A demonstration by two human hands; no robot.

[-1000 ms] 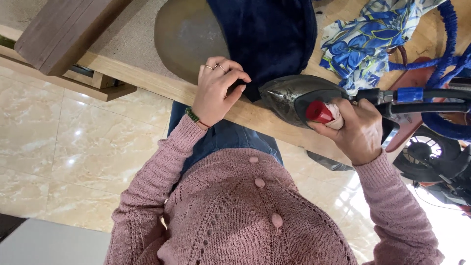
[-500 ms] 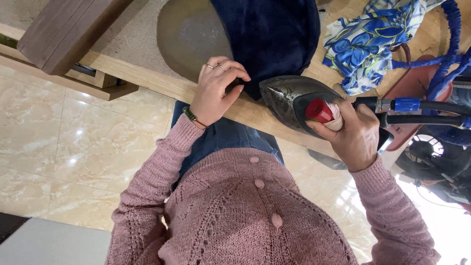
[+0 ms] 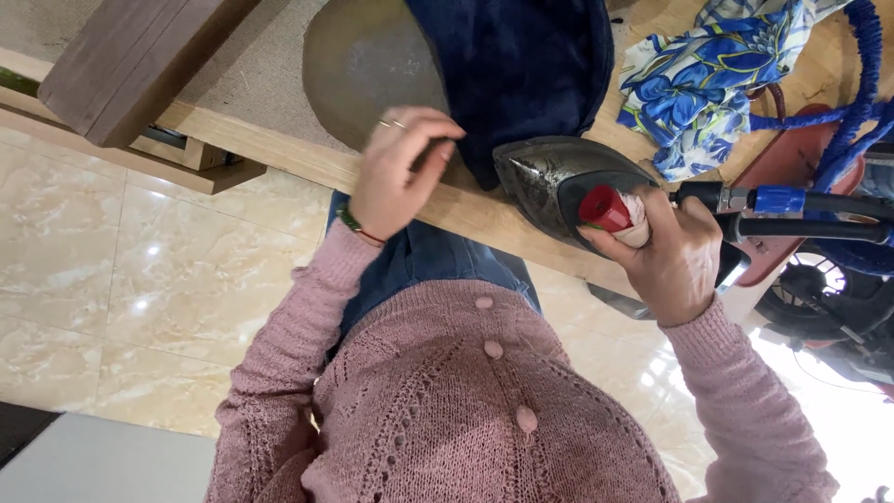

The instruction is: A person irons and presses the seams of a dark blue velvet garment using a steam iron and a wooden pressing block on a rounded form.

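Note:
A dark blue garment lies over a rounded grey pressing pad on the wooden table. My left hand, with rings and a green bracelet, rests on the near edge of the garment, fingers curled over the cloth. My right hand grips the red, cloth-wrapped handle of a heavy metal iron. The iron sits at the table's near edge, its pointed tip toward the blue garment and just beside it.
A blue and white floral cloth lies on the table past the iron. Blue corded hose and black tubes run off to the right by a red stand. A wooden block sits at left. Marble floor is below.
The iron and my right hand have slid a little left toward the blue garment. My left hand stays on the cloth edge.

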